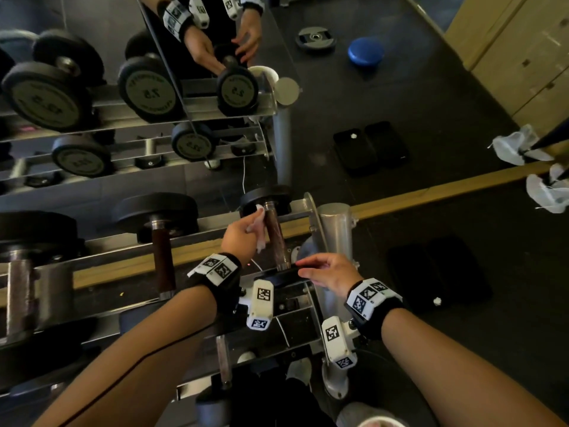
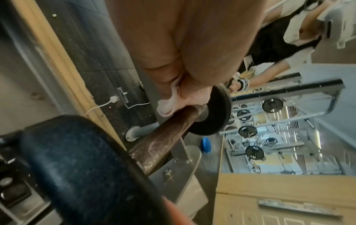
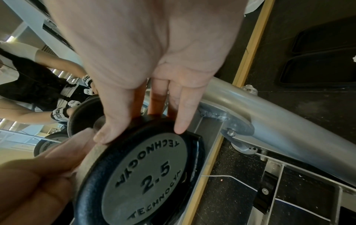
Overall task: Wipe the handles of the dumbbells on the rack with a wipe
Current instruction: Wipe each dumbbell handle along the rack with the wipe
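The rightmost dumbbell sits on the rack's top shelf, with its brown handle (image 1: 277,238) between two black plates. My left hand (image 1: 255,224) pinches a white wipe (image 1: 260,231) and presses it against the far end of the handle (image 2: 163,137), by the far plate (image 2: 212,112). In the left wrist view the wipe (image 2: 167,105) bunches under my fingers. My right hand (image 1: 308,268) holds the rim of the near plate (image 3: 144,175), marked 2.5, with the thumb (image 3: 108,134) on the front and fingers over the back.
More dumbbells (image 1: 161,241) lie to the left on the silver rack (image 1: 123,254). A mirror (image 1: 369,87) stands right behind and reflects the rack and my hands. The rack's metal post (image 1: 334,229) rises on the right. Black mats (image 1: 437,272) lie on the dark floor.
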Demonstrator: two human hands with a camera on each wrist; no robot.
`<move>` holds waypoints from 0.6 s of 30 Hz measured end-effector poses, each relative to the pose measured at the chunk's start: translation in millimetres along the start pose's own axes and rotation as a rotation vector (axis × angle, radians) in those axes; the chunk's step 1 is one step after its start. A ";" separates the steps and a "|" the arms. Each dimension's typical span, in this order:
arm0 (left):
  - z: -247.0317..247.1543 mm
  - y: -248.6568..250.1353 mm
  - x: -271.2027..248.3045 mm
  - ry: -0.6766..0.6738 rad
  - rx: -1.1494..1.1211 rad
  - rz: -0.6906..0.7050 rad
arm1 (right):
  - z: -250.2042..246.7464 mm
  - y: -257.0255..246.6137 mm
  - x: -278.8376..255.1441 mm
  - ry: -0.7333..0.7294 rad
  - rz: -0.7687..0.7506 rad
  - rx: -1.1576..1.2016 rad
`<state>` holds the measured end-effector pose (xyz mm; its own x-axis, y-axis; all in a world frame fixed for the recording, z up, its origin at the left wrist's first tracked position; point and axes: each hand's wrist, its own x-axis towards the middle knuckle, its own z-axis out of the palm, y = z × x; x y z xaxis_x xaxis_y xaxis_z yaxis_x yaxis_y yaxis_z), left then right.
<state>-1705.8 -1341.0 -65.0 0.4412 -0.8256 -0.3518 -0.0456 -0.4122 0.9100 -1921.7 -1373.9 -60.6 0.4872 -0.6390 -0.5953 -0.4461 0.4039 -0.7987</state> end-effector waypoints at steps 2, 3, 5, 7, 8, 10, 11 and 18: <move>5.1 -1.0 1.4 -0.037 0.107 0.017 | -0.8 1.6 -0.1 0.003 0.001 0.010; 7.9 -3.1 0.6 -0.048 0.164 0.011 | -1.1 2.3 -0.2 0.006 -0.002 0.016; 11.7 -9.1 -4.8 -0.060 0.220 0.007 | -1.2 3.9 -0.6 0.011 -0.015 0.029; 14.7 -14.6 -12.0 -0.077 0.238 0.029 | -1.8 5.2 -0.4 0.011 -0.022 0.034; 15.3 -18.1 -15.7 -0.082 0.252 0.029 | -2.4 6.0 -0.3 0.007 -0.022 0.040; 13.4 -26.0 -24.7 -0.119 0.243 -0.008 | -3.7 7.4 -0.4 -0.010 -0.024 0.065; 11.2 -28.9 -27.7 -0.164 0.227 -0.039 | -4.4 7.9 -0.6 -0.016 -0.026 0.076; -1.3 -13.6 -8.8 -0.042 0.202 -0.030 | -3.8 8.7 1.8 -0.026 -0.031 0.086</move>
<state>-1707.9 -1327.6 -74.0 0.4077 -0.8255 -0.3903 -0.2138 -0.5018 0.8381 -1927.5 -1374.1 -68.3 0.5194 -0.6356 -0.5712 -0.3648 0.4395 -0.8208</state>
